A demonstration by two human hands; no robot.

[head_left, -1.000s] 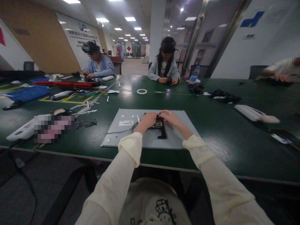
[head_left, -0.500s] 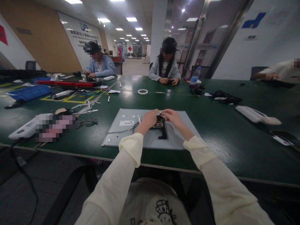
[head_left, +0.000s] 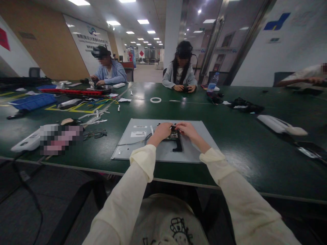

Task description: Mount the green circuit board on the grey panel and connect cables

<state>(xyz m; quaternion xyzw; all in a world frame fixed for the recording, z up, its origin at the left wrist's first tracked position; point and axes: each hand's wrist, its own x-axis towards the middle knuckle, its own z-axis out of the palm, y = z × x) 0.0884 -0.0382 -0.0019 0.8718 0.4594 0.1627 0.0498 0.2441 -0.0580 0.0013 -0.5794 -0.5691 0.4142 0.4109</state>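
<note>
A flat grey panel (head_left: pixel 139 149) with white labels lies on the green table in front of me. On it sits a green circuit board (head_left: pixel 174 135) in a black bracket (head_left: pixel 178 147). My left hand (head_left: pixel 162 131) curls over the board's left and far side, fingers closed; what they pinch is hidden. From the right, my right hand (head_left: pixel 187 129) reaches to the board's far edge with thumb and fingers together on something too small to name. The fingertips of both hands are close together. Thin grey cables (head_left: pixel 135 143) run leftward from beneath my left hand.
Left of the panel lie eyeglasses (head_left: pixel 95 133), a white power strip (head_left: pixel 28 141) and a blue tray (head_left: pixel 34 101). A tape roll (head_left: pixel 155 100) is beyond it. To the right are a white device (head_left: pixel 274 124) and black cloth (head_left: pixel 245 105). Co-workers sit across the table.
My right hand has drawn its fingers in and lowered slightly at the board's far edge. The left hand has dipped a little. Panel and board have stayed in place.
</note>
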